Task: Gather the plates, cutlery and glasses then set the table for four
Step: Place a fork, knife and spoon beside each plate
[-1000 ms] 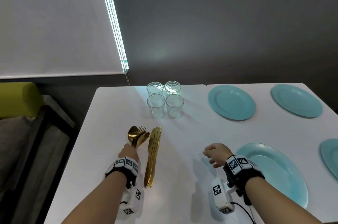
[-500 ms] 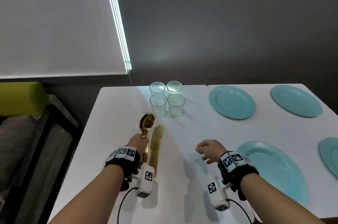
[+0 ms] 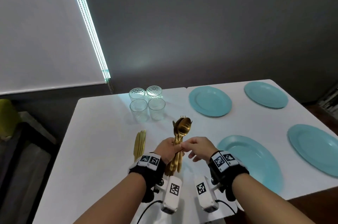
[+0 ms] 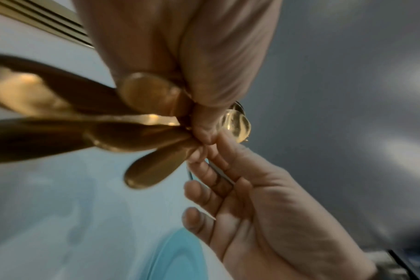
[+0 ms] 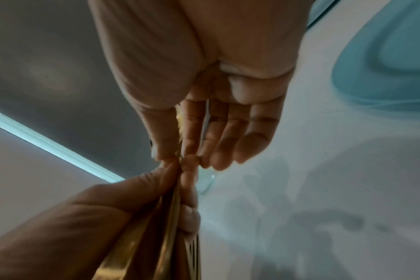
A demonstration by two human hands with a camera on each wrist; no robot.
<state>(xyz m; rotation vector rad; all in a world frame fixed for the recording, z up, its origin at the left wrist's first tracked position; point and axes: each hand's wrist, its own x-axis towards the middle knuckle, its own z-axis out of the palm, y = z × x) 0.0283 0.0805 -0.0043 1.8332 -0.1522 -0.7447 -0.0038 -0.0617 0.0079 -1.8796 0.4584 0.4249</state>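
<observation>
Above the table (image 3: 102, 141), left hand (image 3: 167, 148) grips gold cutlery (image 3: 180, 138) — right hand (image 3: 198, 148) pinches it

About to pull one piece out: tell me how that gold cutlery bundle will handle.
Probably stiff: the gold cutlery bundle stands straight in the left hand. Likely slippery, since it looks polished. The handles fan out below the grip, so neighbours may shift.

- Ahead of you stands a dark grey wall (image 3: 201, 22).
- Left of that wall hangs a white roller blind (image 3: 40, 28), a bright strip of light (image 3: 87, 22) along its edge.
- Below the blind you see a yellow-green cushion (image 3: 7, 116).
</observation>
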